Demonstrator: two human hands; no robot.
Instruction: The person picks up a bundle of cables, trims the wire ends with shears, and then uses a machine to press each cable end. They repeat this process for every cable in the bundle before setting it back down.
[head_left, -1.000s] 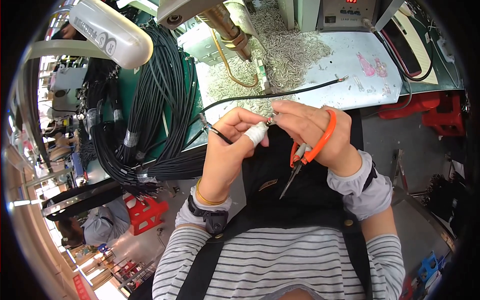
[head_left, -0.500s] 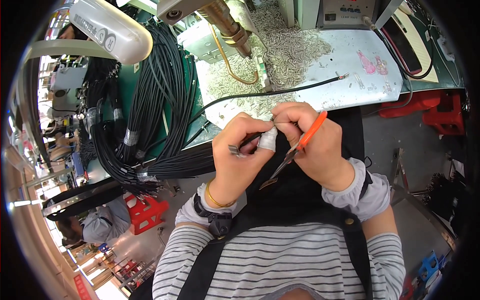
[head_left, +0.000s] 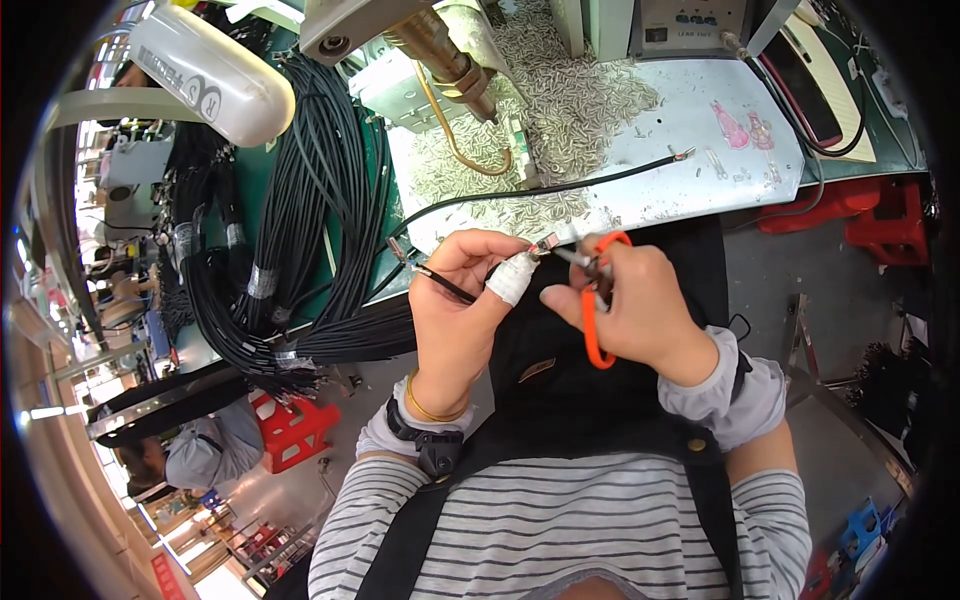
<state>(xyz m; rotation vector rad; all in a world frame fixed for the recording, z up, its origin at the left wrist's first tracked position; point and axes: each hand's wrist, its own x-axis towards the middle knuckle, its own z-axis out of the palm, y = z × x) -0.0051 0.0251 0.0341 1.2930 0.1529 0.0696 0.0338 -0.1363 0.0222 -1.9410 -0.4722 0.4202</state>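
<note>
My left hand [head_left: 450,310] is closed on a black cable [head_left: 448,284], its thumb wrapped in white tape. The cable's stripped end [head_left: 545,243], with short coloured wires, sticks out past the thumb and fingertip. In my right hand [head_left: 645,305] are small scissors [head_left: 598,325] with orange handles, slightly blurred. Their blades point left toward the stripped wires; whether they touch them I cannot tell. Behind both hands, another black cable [head_left: 560,188] lies across the metal work plate [head_left: 690,100], its stripped end to the right.
Small metal pieces [head_left: 570,90] lie heaped on the plate beneath a machine head [head_left: 465,75]. Thick bundles of black cables [head_left: 310,160] cover the bench at left. A white cylindrical tank [head_left: 210,75] overhangs them. Red stools [head_left: 885,225] stand at right, and another person [head_left: 210,450] sits at lower left.
My right hand has let go of the cable end and turned the scissors, so the blades now point at the wires. The left hand has shifted slightly left, still gripping the cable.
</note>
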